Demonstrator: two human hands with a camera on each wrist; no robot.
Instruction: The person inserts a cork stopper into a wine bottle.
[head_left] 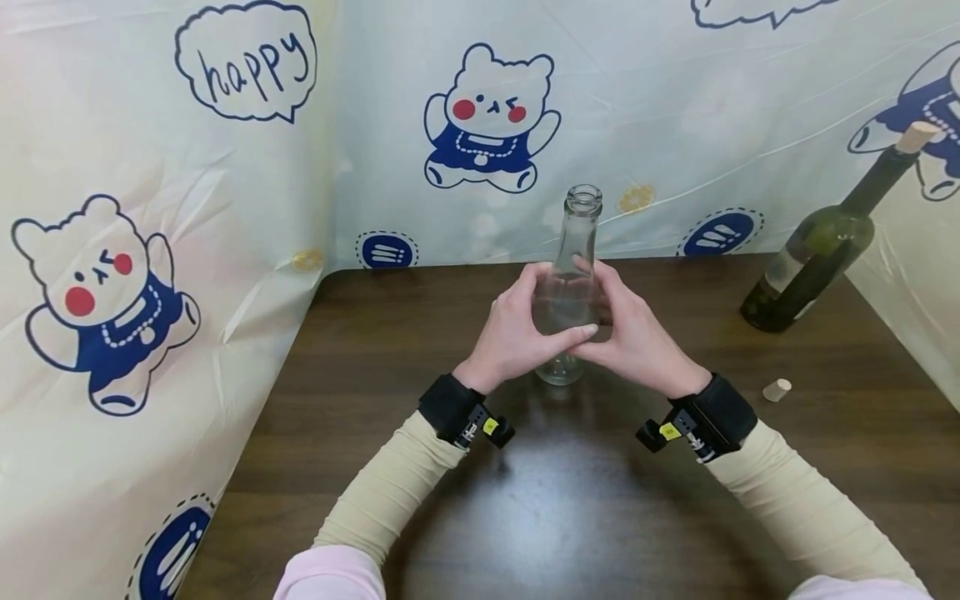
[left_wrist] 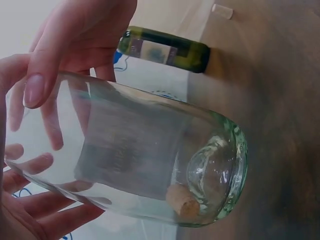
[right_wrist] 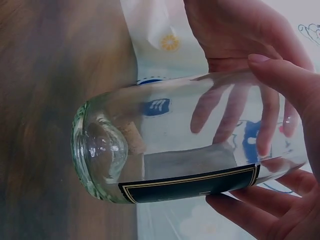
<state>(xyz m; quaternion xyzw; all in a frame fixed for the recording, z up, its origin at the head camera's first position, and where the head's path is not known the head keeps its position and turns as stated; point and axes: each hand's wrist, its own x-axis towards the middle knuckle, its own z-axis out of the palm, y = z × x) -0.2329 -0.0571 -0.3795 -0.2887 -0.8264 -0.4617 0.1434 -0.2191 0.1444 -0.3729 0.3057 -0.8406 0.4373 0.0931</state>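
Note:
A clear glass bottle point(head_left: 576, 242) stands roughly upright between both hands, mouth uppermost and without a stopper. My left hand point(head_left: 517, 329) grips its left side, fingers curled round the back and thumb across the front. From the other side, my right hand point(head_left: 637, 333) holds it the same way, the thumbs close together. Inside, a cork point(left_wrist: 182, 201) lies by the raised bottom. A dark label point(right_wrist: 190, 185) with a gold border is on the far side of the glass. Whether the base touches the table cannot be told.
A green wine bottle point(head_left: 813, 242), stoppered with a cork point(head_left: 917, 137), leans at the back right in the head view. Nearer, a loose cork point(head_left: 777, 390) lies on the brown table point(head_left: 360, 375). A printed curtain point(head_left: 375, 100) hangs behind and along the left.

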